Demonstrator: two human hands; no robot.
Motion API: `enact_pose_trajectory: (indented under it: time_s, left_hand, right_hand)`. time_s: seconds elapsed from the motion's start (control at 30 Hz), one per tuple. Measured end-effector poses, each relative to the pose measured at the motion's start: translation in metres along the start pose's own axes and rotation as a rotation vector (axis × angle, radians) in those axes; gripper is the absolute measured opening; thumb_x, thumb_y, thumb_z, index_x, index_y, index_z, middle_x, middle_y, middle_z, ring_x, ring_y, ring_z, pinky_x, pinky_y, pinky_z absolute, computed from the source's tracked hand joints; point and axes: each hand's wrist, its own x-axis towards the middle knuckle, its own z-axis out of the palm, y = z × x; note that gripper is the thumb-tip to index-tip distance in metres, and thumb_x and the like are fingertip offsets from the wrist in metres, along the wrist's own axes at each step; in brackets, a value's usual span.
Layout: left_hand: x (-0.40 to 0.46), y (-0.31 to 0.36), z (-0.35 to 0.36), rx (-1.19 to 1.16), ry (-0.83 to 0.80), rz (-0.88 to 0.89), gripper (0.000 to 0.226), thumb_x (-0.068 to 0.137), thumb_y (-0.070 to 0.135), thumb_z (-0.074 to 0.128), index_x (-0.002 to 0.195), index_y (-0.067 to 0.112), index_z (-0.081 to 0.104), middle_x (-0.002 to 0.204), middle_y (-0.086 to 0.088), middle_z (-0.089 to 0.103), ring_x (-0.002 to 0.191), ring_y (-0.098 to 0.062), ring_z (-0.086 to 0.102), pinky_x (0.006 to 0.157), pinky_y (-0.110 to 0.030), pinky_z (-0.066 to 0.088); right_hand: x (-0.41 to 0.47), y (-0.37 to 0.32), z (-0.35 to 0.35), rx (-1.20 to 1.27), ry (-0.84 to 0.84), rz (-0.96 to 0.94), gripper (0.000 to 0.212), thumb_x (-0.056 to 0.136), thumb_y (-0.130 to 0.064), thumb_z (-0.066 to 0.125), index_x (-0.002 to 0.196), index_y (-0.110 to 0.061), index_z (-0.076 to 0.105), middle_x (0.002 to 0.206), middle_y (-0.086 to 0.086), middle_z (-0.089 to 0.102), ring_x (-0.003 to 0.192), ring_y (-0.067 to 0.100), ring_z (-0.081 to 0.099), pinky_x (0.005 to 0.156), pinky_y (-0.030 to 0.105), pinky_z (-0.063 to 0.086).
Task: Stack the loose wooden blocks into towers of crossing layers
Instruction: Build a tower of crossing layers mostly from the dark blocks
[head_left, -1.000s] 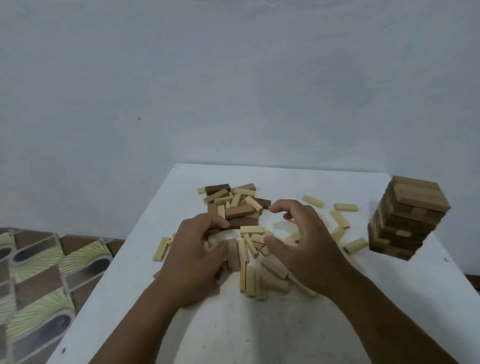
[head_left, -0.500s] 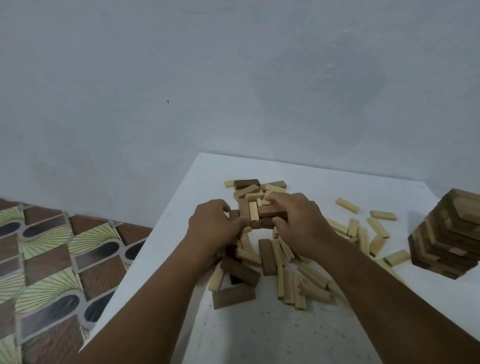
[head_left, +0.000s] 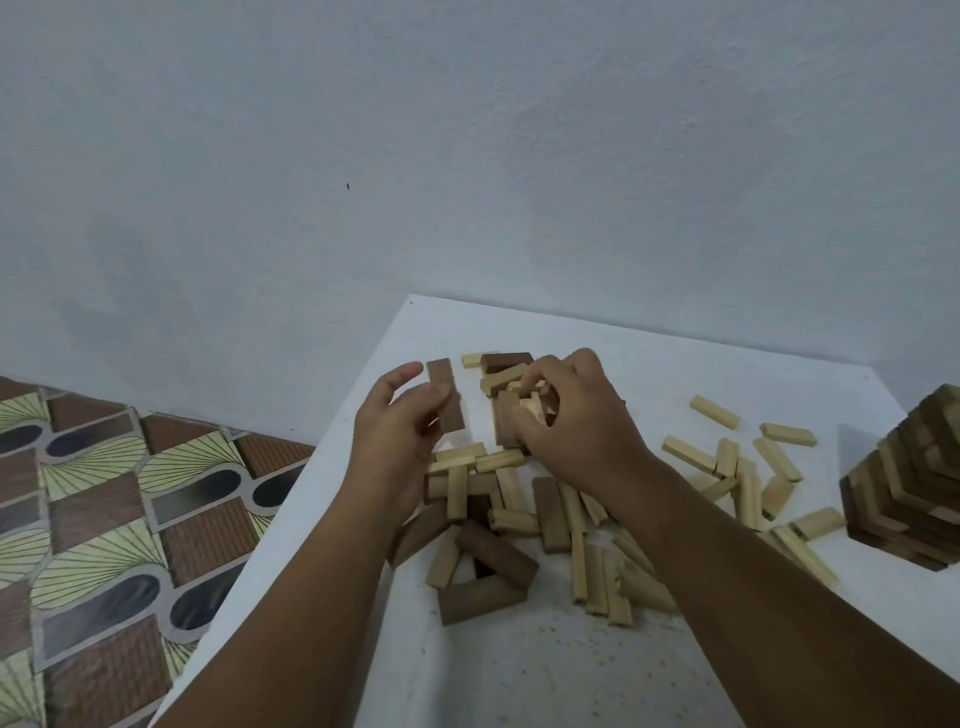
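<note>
on the white table (head_left: 519, 675), a loose heap of wooden blocks (head_left: 524, 519) lies between the two forearms, pale and dark pieces mixed and lying at all angles. the left hand (head_left: 400, 436) holds a dark brown block (head_left: 445, 395) upright and a little tilted, pinched between thumb and fingertips, with the index finger stretched out above it; the block is clear of the heap and just left of it. the right hand (head_left: 576, 415) is curled over the far part of the heap, its fingers closed on a pale block (head_left: 530, 410) among a small cluster of dark and pale pieces; how firmly it grips cannot be told. more pale blocks (head_left: 748, 467) lie scattered to the right of the right forearm, some touching, a few apart. at the right edge of the view stands a finished tower (head_left: 914, 493) of crossing layers, dark and pale, partly cut off by the frame. the table's far edge meets a plain pale wall (head_left: 467, 156). to the left, below the table, is a patterned tile floor (head_left: 104, 519) in brown, green and grey. no brand, label or writing can be read on anything.
</note>
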Motion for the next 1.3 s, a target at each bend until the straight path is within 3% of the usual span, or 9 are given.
enact_pose_trajectory:
  time_s: [0.1, 0.23, 0.4, 0.6, 0.67, 0.77, 0.93, 1.1, 1.3]
  left_hand:
    - [0.003, 0.002, -0.014, -0.282, 0.023, 0.037, 0.038, 0.092, -0.002, 0.055, 0.13, 0.004, 0.052, 0.094, -0.011, 0.069, 0.088, -0.022, 0.07, 0.077, -0.029, 0.056]
    - [-0.009, 0.009, -0.024, -0.195, 0.006, 0.08, 0.035, 0.093, -0.002, 0.056, 0.128, 0.006, 0.056, 0.103, -0.01, 0.065, 0.091, -0.023, 0.071, 0.078, -0.029, 0.057]
    - [-0.04, 0.008, -0.026, 0.305, -0.07, 0.215, 0.034, 0.096, -0.002, 0.055, 0.12, 0.02, 0.065, 0.113, -0.004, 0.067, 0.094, -0.026, 0.072, 0.085, -0.037, 0.056]
    - [-0.071, 0.007, -0.03, 0.962, -0.227, 0.354, 0.031, 0.084, 0.015, 0.072, 0.105, 0.036, 0.063, 0.069, 0.014, 0.055, 0.062, -0.002, 0.052, 0.057, -0.01, 0.042]
    - [-0.079, 0.004, -0.031, 1.242, -0.37, 0.41, 0.037, 0.071, 0.022, 0.077, 0.102, 0.039, 0.066, 0.077, 0.023, 0.059, 0.069, 0.002, 0.055, 0.061, -0.01, 0.042]
    - [-0.088, -0.003, -0.026, 1.45, -0.483, 0.45, 0.035, 0.066, 0.038, 0.071, 0.101, 0.04, 0.068, 0.089, 0.021, 0.06, 0.086, 0.0, 0.057, 0.074, -0.025, 0.051]
    - [-0.093, -0.006, -0.021, 1.523, -0.473, 0.508, 0.026, 0.073, 0.032, 0.078, 0.096, 0.037, 0.07, 0.089, 0.019, 0.053, 0.083, -0.003, 0.053, 0.07, -0.024, 0.046]
    - [-0.109, -0.007, -0.004, 1.474, -0.493, 0.568, 0.02, 0.07, 0.035, 0.081, 0.08, 0.032, 0.063, 0.075, 0.016, 0.058, 0.074, -0.007, 0.054, 0.062, -0.022, 0.043]
    - [-0.144, -0.053, 0.053, 1.295, -0.524, 0.526, 0.019, 0.076, 0.047, 0.076, 0.082, 0.033, 0.066, 0.07, 0.009, 0.064, 0.066, -0.003, 0.057, 0.057, -0.017, 0.045]
  right_hand:
    - [0.006, -0.01, 0.007, -0.168, -0.083, 0.1, 0.035, 0.078, -0.049, 0.07, 0.102, -0.028, 0.053, 0.09, -0.01, 0.058, 0.077, 0.01, 0.058, 0.066, 0.032, 0.053]
    - [0.01, -0.013, 0.013, -0.25, -0.129, 0.17, 0.034, 0.078, -0.041, 0.069, 0.107, -0.027, 0.059, 0.082, -0.011, 0.063, 0.078, 0.012, 0.061, 0.069, 0.031, 0.054]
    - [-0.002, -0.008, 0.0, 0.101, -0.017, 0.235, 0.033, 0.085, -0.046, 0.068, 0.109, -0.024, 0.067, 0.081, -0.019, 0.06, 0.077, -0.004, 0.056, 0.06, 0.011, 0.04]
    - [-0.048, 0.011, -0.022, 0.126, 0.015, 0.146, 0.04, 0.08, -0.023, 0.07, 0.12, -0.022, 0.067, 0.099, -0.005, 0.065, 0.087, 0.003, 0.058, 0.069, 0.011, 0.045]
    - [-0.064, 0.017, -0.025, 0.129, 0.017, 0.11, 0.037, 0.08, -0.022, 0.069, 0.117, -0.023, 0.069, 0.1, -0.003, 0.066, 0.088, 0.005, 0.059, 0.073, 0.018, 0.05]
    - [-0.083, 0.024, -0.029, 0.097, 0.039, 0.101, 0.04, 0.079, -0.019, 0.071, 0.119, -0.02, 0.068, 0.101, -0.005, 0.064, 0.087, 0.0, 0.054, 0.069, 0.008, 0.039]
    - [-0.112, 0.031, -0.042, 0.086, 0.07, 0.07, 0.039, 0.077, -0.019, 0.073, 0.116, -0.018, 0.07, 0.094, -0.004, 0.065, 0.086, 0.007, 0.059, 0.069, 0.014, 0.044]
    - [-0.152, 0.047, -0.077, 0.066, 0.126, 0.067, 0.038, 0.077, -0.021, 0.077, 0.115, -0.021, 0.07, 0.098, -0.011, 0.067, 0.086, -0.006, 0.058, 0.07, 0.005, 0.042]
    - [-0.205, 0.077, -0.111, 0.026, 0.152, 0.226, 0.036, 0.077, -0.029, 0.078, 0.112, -0.025, 0.07, 0.1, -0.012, 0.068, 0.086, 0.003, 0.062, 0.075, 0.024, 0.055]
